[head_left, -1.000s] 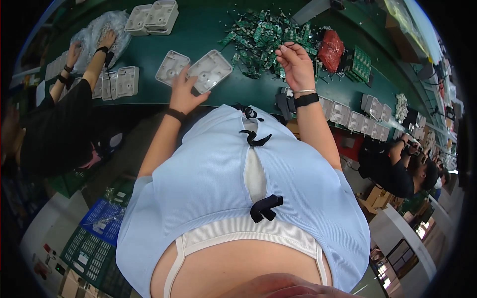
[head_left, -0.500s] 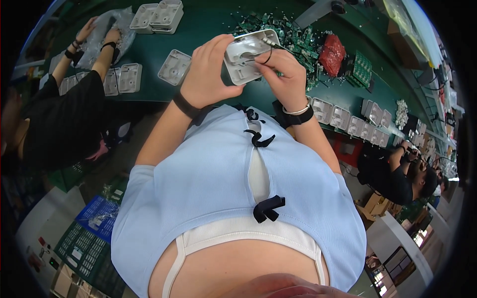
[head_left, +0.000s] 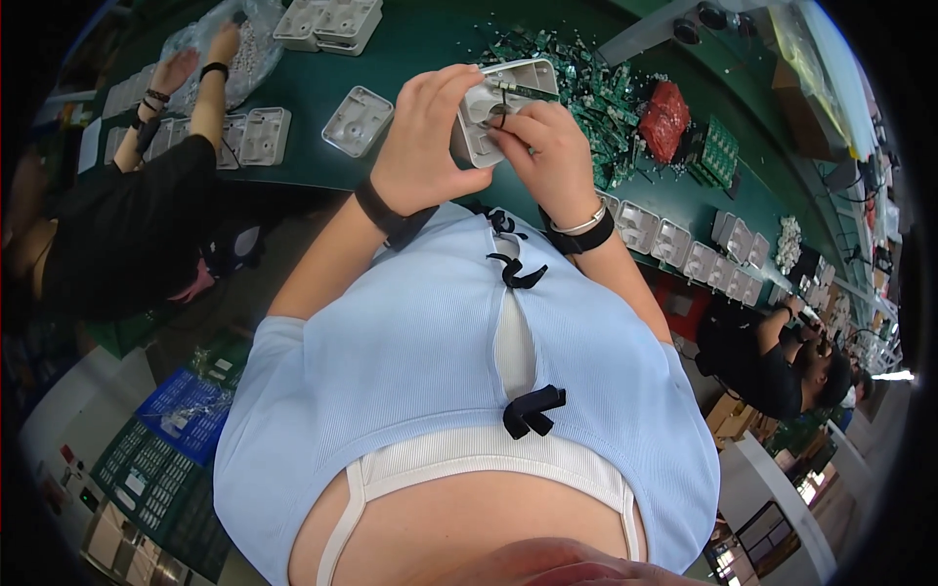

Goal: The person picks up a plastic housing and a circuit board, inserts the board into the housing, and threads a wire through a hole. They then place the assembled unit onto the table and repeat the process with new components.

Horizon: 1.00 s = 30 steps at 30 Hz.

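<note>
My left hand (head_left: 422, 137) is wrapped round the left side of a white plastic housing (head_left: 533, 73), which is tilted above the green table. Inside the housing, the fingers of my right hand (head_left: 549, 146) are closed in a pinch on a thin black wire (head_left: 503, 105). A narrow green circuit board (head_left: 525, 91) lies across the upper part of the housing, by the wire. My right fingers cover part of the housing's inside, so the wire's end is hidden.
Loose circuit boards (head_left: 596, 107) pile up behind my right hand, beside a red plastic bag (head_left: 664, 122). One white housing (head_left: 358, 121) sits left of my hand. More housings (head_left: 669, 242) line the right edge. A co-worker's hands (head_left: 223, 44) are at a clear bag (head_left: 256, 59).
My right fingers have moved down and left, deeper into the housing. The circuit board has shifted slightly left. At the far left, the co-worker's hands have moved apart from their earlier place.
</note>
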Motion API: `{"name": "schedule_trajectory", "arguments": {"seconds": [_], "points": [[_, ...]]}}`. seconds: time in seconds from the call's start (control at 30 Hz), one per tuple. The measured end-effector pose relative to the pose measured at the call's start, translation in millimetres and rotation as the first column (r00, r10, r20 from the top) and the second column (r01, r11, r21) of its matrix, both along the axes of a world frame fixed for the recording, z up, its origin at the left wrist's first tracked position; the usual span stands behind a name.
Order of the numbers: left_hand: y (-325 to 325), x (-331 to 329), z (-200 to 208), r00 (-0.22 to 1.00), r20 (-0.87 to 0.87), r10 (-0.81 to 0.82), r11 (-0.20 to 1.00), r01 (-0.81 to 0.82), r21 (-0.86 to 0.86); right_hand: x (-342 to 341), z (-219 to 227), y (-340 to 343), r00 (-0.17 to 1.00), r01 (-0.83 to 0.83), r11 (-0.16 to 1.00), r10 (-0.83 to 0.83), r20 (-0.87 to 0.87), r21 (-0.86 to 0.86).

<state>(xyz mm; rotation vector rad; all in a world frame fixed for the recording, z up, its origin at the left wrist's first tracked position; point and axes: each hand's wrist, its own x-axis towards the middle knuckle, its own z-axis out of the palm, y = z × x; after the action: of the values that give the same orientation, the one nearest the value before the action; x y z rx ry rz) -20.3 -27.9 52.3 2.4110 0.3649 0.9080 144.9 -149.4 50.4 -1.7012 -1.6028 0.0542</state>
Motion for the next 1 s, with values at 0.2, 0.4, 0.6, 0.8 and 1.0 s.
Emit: {"name": "schedule_trajectory", "arguments": {"seconds": [0.2, 0.4, 0.6, 0.8, 1.0], "points": [[0.4, -1.6, -21.9, 0.991, 0.086, -0.098, 0.905, 0.125, -0.407, -0.6, 4.8, 5.9, 0.999, 0.014, 0.998, -0.016, -0.039, -0.055], [7.1, -5.2, -19.0, 0.993, 0.019, -0.115, 0.891, 0.111, -0.439, 8.2, 28.5, 19.4, 0.969, 0.187, 0.971, -0.207, 0.135, 0.146], [9.2, -6.2, -18.6, 0.990, 0.061, -0.125, 0.921, 0.138, -0.365, 16.4, 27.6, 32.1, 0.859, 0.189, 0.982, -0.181, 0.479, 0.031], [15.8, -18.3, -8.3, 0.997, -0.019, -0.075, 0.914, 0.061, -0.401, 2.5, 27.7, 21.1, 0.968, 0.234, 0.965, -0.220, 0.120, -0.120], [20.8, -21.4, -11.5, 0.995, 0.007, -0.102, 0.883, 0.094, -0.460, -1.9, 15.8, 20.1, 0.957, 0.128, 0.988, -0.145, -0.252, -0.082]]}}
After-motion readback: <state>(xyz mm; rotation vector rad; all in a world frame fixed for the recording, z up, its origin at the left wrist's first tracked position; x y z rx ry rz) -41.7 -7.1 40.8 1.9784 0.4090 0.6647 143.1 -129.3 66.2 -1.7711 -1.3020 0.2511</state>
